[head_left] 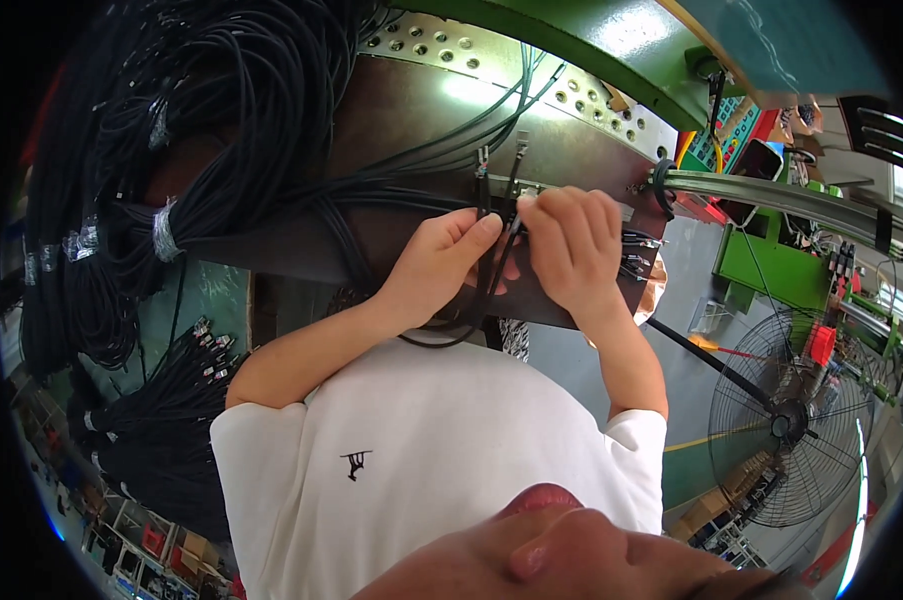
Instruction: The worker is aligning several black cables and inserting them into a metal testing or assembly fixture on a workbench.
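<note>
Over the front edge of a dark metal worktable, my left hand pinches a black cable between thumb and fingers. That cable's end points away from me, with small coloured wires and metal tips showing. My right hand, just beside it, has its fingers curled around a second black cable with a pale connector at its far end. Both cables loop down between my hands toward my shirt. A small metal fixture sits on the table just beyond my right fingers, partly hidden by them.
Thick bundles of black cable lie at the left, tied with clear wrap. More cables hang below. Several cable ends lie right of my right hand. A green machine frame stands behind; a large fan stands right.
</note>
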Action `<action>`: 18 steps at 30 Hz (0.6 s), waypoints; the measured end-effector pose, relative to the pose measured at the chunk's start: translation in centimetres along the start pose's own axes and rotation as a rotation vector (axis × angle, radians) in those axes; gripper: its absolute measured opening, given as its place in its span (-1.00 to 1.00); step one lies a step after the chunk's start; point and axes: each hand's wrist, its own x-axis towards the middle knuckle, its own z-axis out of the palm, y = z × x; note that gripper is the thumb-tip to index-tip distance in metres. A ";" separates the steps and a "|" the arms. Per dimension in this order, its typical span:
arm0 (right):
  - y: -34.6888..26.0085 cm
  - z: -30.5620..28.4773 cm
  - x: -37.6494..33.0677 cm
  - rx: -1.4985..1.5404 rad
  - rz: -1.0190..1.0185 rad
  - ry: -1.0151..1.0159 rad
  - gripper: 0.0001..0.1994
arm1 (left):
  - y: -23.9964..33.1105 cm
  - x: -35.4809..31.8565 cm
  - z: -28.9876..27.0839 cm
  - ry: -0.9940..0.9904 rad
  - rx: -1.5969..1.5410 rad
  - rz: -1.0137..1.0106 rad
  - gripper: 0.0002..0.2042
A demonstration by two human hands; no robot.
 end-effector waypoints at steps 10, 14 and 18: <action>0.0 0.2 -0.7 -0.043 -0.053 0.033 -0.77 | 0.6 0.2 -0.2 0.175 0.923 0.369 -0.82; -0.4 -0.1 -0.3 0.003 -0.021 0.070 -0.79 | 0.9 0.5 0.3 -0.073 -0.283 -0.288 -0.82; 0.1 0.0 -0.9 -0.011 0.013 0.015 -0.77 | 0.5 -0.3 0.2 0.148 1.061 0.346 -0.81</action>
